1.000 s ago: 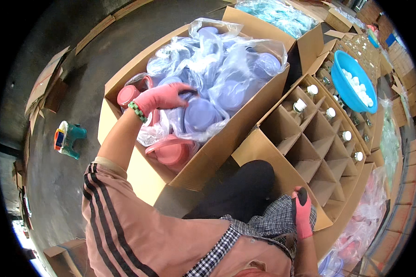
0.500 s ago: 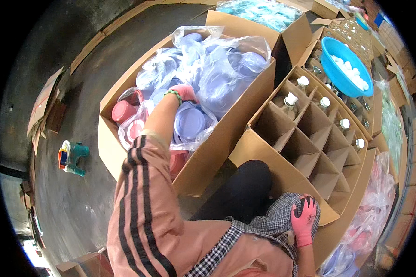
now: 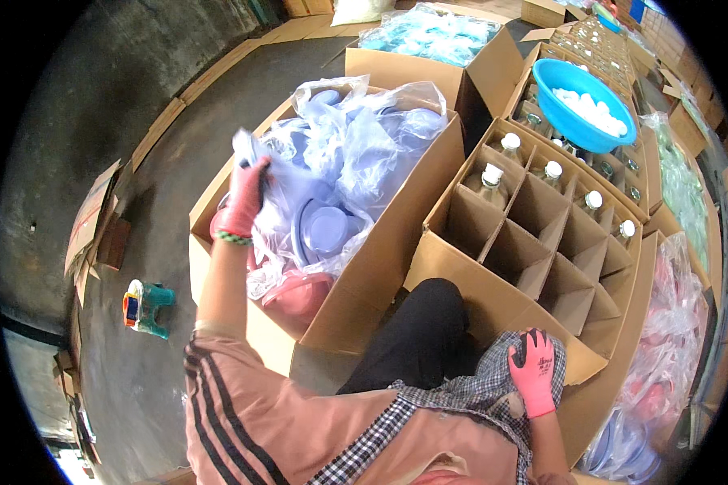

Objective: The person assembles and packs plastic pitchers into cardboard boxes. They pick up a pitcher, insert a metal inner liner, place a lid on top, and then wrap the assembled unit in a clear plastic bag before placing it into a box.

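My left hand [image 3: 246, 198], in a pink and dark work glove, is closed on the bunched top of a clear plastic bag [image 3: 249, 150]. It holds the bag up at the left side of a cardboard box [image 3: 364, 299]. Lavender plastic lids or cups [image 3: 328, 229], wrapped in clear bags, fill much of this box, and a red-pink one [image 3: 298, 296] sits near its front corner. My right hand [image 3: 534, 368], gloved in pink and black, lies with fingers spread on the checked apron over my knee. It holds nothing.
On the right, a divided carton [image 3: 534, 250] holds several white-capped glass bottles [image 3: 491, 183]. Behind it a blue basin [image 3: 552, 81] of white caps rests on more bottles. A box of teal bagged items [image 3: 404, 68] stands at the back, a small stool [image 3: 147, 309] on the left floor.
My left hand has moved left and up from the middle of the box, pulling plastic with it. The bagged red-pink pieces at the left are now mostly covered. My right hand stays on the knee.
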`<state>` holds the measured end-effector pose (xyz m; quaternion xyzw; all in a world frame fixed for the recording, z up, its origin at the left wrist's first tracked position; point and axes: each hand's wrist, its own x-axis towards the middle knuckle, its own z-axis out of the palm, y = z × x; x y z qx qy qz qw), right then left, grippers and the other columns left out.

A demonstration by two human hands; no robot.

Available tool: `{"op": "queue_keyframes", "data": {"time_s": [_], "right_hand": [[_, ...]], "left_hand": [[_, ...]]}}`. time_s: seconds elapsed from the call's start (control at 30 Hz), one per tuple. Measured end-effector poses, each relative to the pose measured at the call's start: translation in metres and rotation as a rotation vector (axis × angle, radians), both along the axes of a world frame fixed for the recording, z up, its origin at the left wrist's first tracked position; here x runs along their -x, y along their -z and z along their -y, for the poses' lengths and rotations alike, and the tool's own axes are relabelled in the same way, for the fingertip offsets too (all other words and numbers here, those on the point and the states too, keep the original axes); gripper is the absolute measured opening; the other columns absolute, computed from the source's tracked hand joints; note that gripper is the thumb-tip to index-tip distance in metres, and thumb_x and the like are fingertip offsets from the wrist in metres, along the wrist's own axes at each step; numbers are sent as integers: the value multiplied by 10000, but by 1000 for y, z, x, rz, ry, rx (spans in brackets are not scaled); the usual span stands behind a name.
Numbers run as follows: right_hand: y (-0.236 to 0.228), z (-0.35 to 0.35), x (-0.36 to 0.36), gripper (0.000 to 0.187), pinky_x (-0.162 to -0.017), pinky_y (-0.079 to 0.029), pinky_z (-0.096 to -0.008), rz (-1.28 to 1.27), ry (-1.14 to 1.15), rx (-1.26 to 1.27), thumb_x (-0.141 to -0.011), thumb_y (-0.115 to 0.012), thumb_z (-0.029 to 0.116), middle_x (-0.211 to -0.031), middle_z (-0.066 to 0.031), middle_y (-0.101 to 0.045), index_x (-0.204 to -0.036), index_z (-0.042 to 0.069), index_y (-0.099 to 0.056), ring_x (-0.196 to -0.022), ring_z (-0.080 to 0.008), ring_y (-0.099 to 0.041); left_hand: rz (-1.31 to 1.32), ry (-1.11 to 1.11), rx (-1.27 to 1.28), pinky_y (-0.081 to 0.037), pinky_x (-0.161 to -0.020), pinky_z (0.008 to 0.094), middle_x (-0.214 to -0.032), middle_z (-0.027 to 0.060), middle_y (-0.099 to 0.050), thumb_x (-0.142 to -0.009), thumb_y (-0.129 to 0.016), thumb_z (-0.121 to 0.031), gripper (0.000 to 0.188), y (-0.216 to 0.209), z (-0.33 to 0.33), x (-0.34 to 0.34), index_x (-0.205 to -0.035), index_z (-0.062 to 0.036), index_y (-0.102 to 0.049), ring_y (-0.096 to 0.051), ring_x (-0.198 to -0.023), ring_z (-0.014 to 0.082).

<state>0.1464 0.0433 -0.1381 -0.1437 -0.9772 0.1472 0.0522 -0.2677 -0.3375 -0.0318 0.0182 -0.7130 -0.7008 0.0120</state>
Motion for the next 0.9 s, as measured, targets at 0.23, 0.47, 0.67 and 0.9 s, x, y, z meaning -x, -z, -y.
{"op": "queue_keyframes", "data": {"time_s": [0.23, 0.47, 0.67, 0.9], "right_hand": [[-56, 17, 25, 379, -842, -384, -389, -395, 13, 440, -690, -642, 134, -1010, -163, -520, -1011, -5, -493, -945, -349, -491], [-144, 18, 80, 871, -943, -323, -392, -928, -170, 465, -580, -767, 256, -1200, -195, -408, -1265, 20, -285, -1126, -341, -393], [-132, -21, 26, 428, -803, -419, -330, -700, 188, 885, -652, -691, 121, -916, -154, -598, -1016, -36, -529, -889, -234, -563], [-90, -13, -12, 374, -814, -408, -314, -672, 391, 884, -717, -646, 119, -938, -154, -603, -1030, -49, -532, -898, -205, -558]], "left_hand": [[-565, 538, -94, -433, -686, 283, -797, 98, -560, -833, -515, -156, 257, -192, -84, -147, -958, 67, -538, -543, -687, 169], [-350, 925, -398, -432, -791, 391, -826, 93, -550, -898, -348, -303, 462, -238, -165, -262, -1170, 67, -396, -526, -760, 194], [-278, 1183, -489, -446, -795, 357, -867, 134, -557, -904, -364, -314, 391, -223, -210, -284, -1018, 37, -494, -549, -837, 231], [-826, 709, 92, -406, -770, 255, -970, 104, -552, -763, -536, -30, 365, -159, -175, -289, -1109, 46, -446, -524, -864, 138]]}}
